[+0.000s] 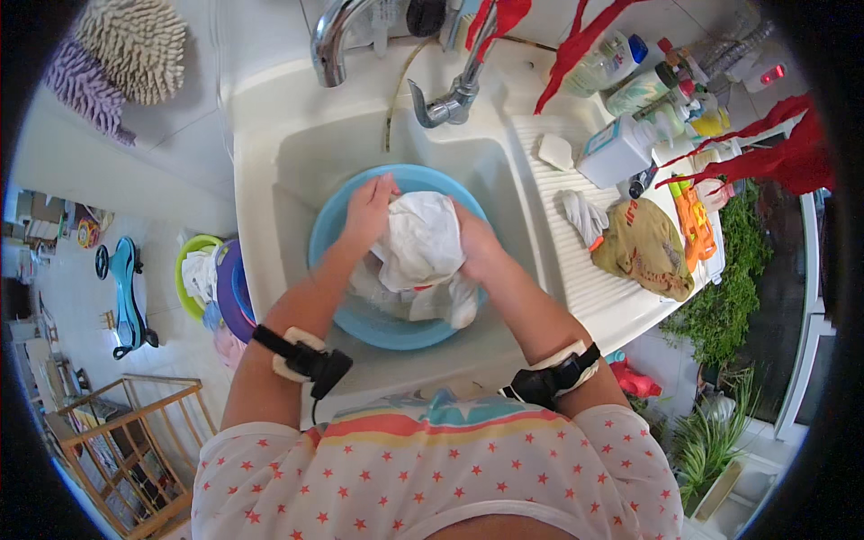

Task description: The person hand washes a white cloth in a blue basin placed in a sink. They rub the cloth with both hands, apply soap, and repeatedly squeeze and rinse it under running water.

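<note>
A wet white cloth garment [424,236] is bunched between my two hands over a light blue plastic basin [398,339]. My left hand [370,210] grips its left side, thumb and fingers near the top edge. On the opposite side my right hand [474,237] holds the cloth, its fingertips partly hidden behind the fabric. Lower folds of the garment hang into the cloudy water in the basin. The basin rests inside a cream-coloured laundry sink [297,155].
A chrome faucet [329,47] and a lever tap [442,108] stand behind the basin. On the ribbed washboard [540,196] at right lie a soap bar [555,151], a white pump bottle [615,152], a grey cloth [584,217] and an olive cloth [641,250]. Red strips [574,47] hang overhead.
</note>
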The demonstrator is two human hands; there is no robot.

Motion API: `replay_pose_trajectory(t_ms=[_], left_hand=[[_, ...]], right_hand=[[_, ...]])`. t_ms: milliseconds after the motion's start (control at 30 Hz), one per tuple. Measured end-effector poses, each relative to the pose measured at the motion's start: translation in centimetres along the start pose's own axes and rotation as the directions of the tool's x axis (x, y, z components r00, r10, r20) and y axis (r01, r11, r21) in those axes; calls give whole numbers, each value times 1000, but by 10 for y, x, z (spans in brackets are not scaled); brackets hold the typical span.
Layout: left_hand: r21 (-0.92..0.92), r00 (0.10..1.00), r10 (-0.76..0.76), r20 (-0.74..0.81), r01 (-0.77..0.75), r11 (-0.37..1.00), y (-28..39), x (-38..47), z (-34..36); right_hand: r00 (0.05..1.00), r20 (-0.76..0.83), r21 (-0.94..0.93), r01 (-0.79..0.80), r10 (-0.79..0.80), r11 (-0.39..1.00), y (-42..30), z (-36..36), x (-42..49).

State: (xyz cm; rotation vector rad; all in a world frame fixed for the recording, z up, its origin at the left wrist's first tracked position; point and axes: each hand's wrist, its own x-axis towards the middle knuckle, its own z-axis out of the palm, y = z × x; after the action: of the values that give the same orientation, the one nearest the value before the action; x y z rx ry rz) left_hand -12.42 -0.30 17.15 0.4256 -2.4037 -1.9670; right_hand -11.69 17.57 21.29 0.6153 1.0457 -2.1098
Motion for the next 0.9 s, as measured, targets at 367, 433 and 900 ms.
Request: replay_pose_trajectory(t_ms=[367, 433, 900], left_hand=[[-128, 944, 288, 164, -269, 955, 53, -33, 23], [14, 892, 434, 124, -439, 898, 64, -64, 39], [318, 687, 725, 40, -697, 643, 80, -53, 53]], right_hand=[[979, -163, -58, 114, -122, 992, -5, -7, 18], [971, -189, -128, 123, -146, 984, -6, -13, 22], [872, 487, 184, -61, -37, 981, 4, 9, 18]])
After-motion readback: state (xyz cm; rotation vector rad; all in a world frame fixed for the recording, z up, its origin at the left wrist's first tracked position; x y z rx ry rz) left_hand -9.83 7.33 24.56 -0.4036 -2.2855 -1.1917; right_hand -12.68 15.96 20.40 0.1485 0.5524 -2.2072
